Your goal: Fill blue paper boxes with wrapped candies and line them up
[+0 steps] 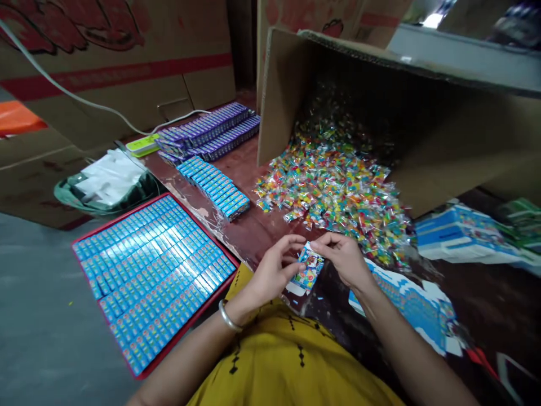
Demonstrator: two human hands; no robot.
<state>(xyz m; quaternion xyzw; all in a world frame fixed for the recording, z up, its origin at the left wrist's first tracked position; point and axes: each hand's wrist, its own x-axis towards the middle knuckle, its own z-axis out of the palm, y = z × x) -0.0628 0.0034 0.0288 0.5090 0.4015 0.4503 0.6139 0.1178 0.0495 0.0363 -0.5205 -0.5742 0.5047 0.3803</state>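
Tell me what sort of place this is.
Likely a small packing workshop: clear packets of colourful pieces spill from a large carton, flattened printed boxes lie fanned out, and a red tray holds rows of blue boxes.

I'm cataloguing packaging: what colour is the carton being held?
The carton is blue with multicoloured print, best seen in the head view.

Blue box [311, 273], lower flap [296, 290] open
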